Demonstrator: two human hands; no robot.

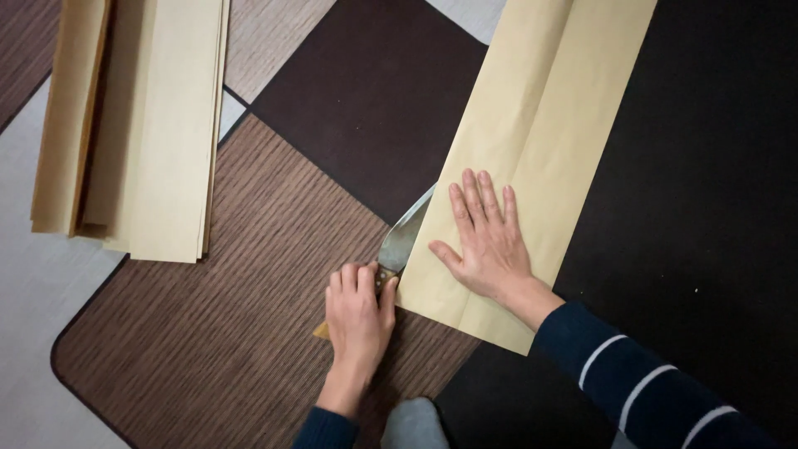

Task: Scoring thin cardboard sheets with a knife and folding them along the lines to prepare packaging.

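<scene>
While the right hand (486, 241) flattens the folded paper (532, 158), the left grip (359, 309) clenches a knife (405, 237) at its edge

Under the right hand (489, 241), a long folded sheet of tan paper (532, 141) is seen, matt and smooth. In the left hand (357, 316), a knife (403, 237) with a dull grey metal blade is gripped. Beneath both hands, a floor mat (249, 274) with a ribbed, wood-grain brown finish is shown. Left of them, stacked tan paper sheets (150, 125) look equally matt.
</scene>
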